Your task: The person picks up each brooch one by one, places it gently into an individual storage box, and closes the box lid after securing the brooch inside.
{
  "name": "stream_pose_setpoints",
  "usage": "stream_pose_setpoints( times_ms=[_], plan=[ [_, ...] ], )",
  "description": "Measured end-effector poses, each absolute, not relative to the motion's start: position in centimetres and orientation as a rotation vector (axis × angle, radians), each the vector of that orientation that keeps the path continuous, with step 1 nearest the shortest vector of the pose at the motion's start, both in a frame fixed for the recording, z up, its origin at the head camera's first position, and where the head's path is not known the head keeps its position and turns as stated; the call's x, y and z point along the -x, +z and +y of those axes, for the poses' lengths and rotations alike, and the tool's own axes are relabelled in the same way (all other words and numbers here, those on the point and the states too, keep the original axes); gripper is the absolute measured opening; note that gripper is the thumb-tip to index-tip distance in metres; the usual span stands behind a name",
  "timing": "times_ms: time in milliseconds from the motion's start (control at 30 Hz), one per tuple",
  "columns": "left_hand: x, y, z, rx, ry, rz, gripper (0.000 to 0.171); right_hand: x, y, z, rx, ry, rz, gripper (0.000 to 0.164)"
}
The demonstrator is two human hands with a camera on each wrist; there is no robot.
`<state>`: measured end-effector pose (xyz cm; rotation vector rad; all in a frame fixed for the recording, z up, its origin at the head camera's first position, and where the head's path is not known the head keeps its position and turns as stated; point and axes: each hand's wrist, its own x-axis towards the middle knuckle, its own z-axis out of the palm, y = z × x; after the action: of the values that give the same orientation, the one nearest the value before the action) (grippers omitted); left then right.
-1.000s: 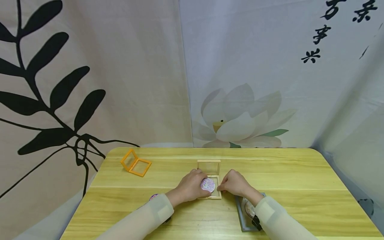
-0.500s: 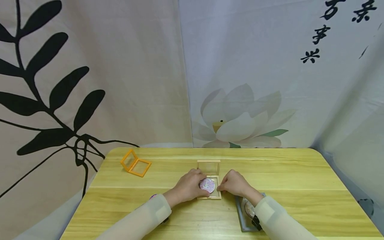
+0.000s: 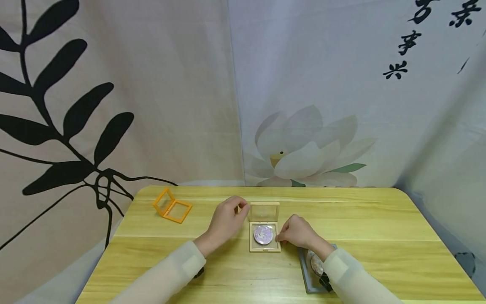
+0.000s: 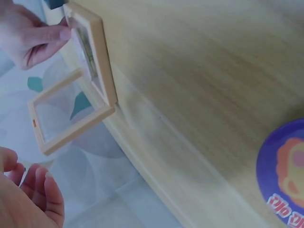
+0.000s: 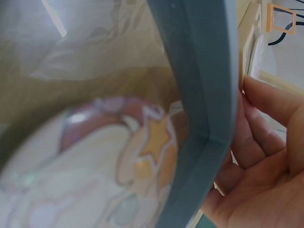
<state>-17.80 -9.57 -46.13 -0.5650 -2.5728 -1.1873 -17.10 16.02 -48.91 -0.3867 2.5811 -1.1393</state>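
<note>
A wood-grained table (image 3: 247, 276) holds an orange frame (image 3: 169, 208); a cream frame (image 3: 264, 221); a grey frame (image 3: 304, 270); a purple badge (image 4: 285, 175).

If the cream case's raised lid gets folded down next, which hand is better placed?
Probably the left hand: it appears to hold nothing and is right beside the lid. The right hand holds the case's right edge, so it seems better suited to steadying.

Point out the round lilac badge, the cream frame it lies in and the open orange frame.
Lilac badge (image 3: 263, 234): head view, middle of its printed face.
Cream frame (image 3: 251, 238): head view, picture-left rim of its lower half.
Orange frame (image 3: 169, 208): head view, along the hinge between its halves.
</note>
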Motion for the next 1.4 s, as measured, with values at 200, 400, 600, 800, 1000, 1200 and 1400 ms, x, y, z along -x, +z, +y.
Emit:
stream_pose_setpoints(
  times_ms=[200, 400, 600, 800, 1000, 1200, 1400],
  plan=[
    [18.4, -46.0, -9.6, 0.505, -1.234, -2.595, 0.01, 17.2, -49.0, 16.0, 0.393, -1.137, 2.59, 0.026],
    [18.9, -46.0, -9.6, 0.496, -1.221, -2.63, 0.023, 17.3, -49.1, 15.8, 0.387, -1.135, 2.591, 0.025],
    [19.2, -46.3, -9.4, 0.554, -1.182, -2.679, 0.025, 17.2, -49.0, 15.7, 0.374, -1.132, 2.592, 0.025],
    [19.2, -46.8, -9.5, 0.554, -1.225, -2.692, 0.023, 17.3, -49.2, 15.7, 0.372, -1.118, 2.605, 0.026],
    [18.8, -46.9, -9.5, 0.558, -1.254, -2.691, 0.018, 17.1, -48.9, 16.3, 0.397, -1.15, 2.609, 0.031],
    [18.1, -47.0, -9.7, 0.61, -1.257, -2.665, 0.016, 16.6, -47.1, 16.9, 0.396, -1.285, 2.685, 0.017],
    [17.5, -47.3, -9.9, 0.648, -1.251, -2.655, 0.017, 16.4, -45.7, 17.1, 0.482, -1.396, 2.772, 0.009]
  ],
)
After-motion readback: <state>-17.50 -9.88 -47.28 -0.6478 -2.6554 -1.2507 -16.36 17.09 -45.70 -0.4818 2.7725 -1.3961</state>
